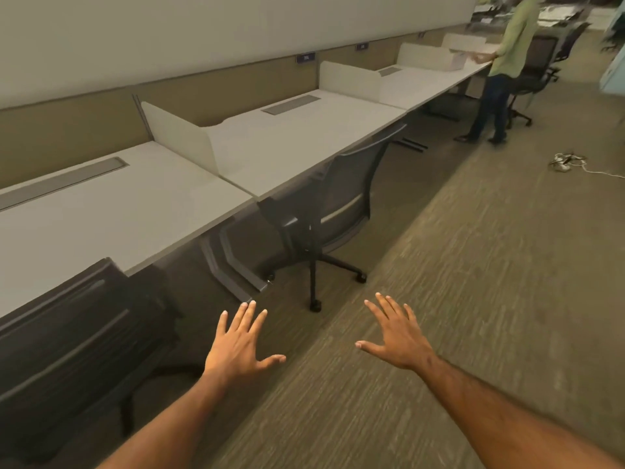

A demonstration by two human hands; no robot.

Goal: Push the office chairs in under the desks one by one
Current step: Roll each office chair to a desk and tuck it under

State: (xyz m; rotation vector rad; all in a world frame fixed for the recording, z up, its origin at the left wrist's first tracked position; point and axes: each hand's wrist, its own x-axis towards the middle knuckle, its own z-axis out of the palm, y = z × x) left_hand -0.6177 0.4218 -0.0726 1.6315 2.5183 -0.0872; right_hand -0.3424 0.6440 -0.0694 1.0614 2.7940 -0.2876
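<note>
While both hands, left (236, 346) and right (397, 340), hover spread and empty, a chair (333, 204) sits tucked against the tabletop (297, 143).

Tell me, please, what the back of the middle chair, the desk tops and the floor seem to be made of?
Middle chair back: probably dark mesh on a plastic frame; the desk edge shows faintly through it. Desk tops: smooth matte off-white, likely laminate, with no visible grain. Floor: carpet, judging by the streaked woven texture.
</note>
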